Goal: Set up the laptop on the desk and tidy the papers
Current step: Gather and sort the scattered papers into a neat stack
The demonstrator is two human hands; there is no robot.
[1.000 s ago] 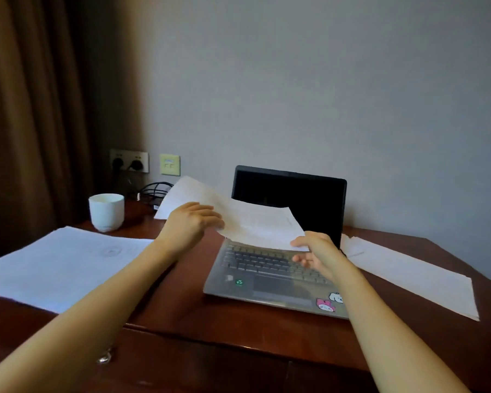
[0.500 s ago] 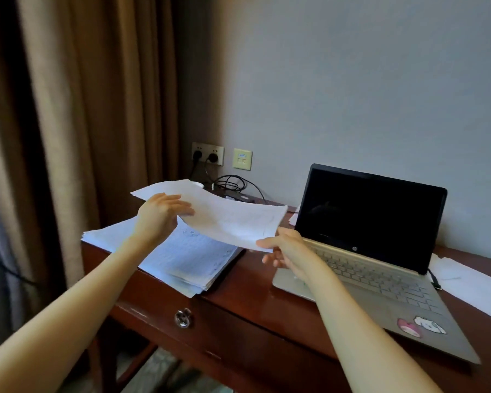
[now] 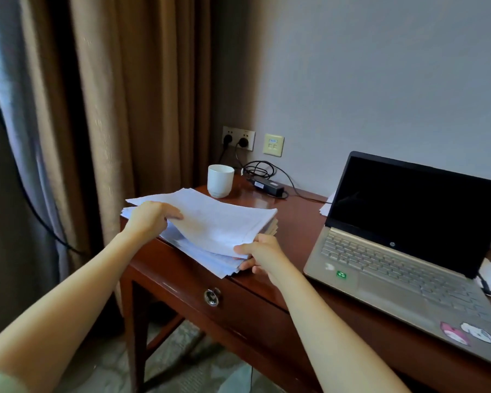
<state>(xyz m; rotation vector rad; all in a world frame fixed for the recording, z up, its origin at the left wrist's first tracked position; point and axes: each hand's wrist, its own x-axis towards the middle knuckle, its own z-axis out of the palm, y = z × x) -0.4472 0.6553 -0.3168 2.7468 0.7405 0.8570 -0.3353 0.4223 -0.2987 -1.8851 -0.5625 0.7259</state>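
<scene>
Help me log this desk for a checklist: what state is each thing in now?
Laptop, open, screen dark.
Top sheets, held low over the paper stack.
Paper stack, lying on the desk corner, edges uneven.
Left hand, grips the top sheets' left edge.
Right hand, pinches their near corner.
Mug, upright.
Drawer, shut.
Wall socket, two plugs in.

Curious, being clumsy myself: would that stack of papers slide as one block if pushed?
Probably not: the stack of papers looks loose, edges ragged, so sheets would likely fan out. The top sheets seem floppy, bowing between left hand and right hand.
</scene>
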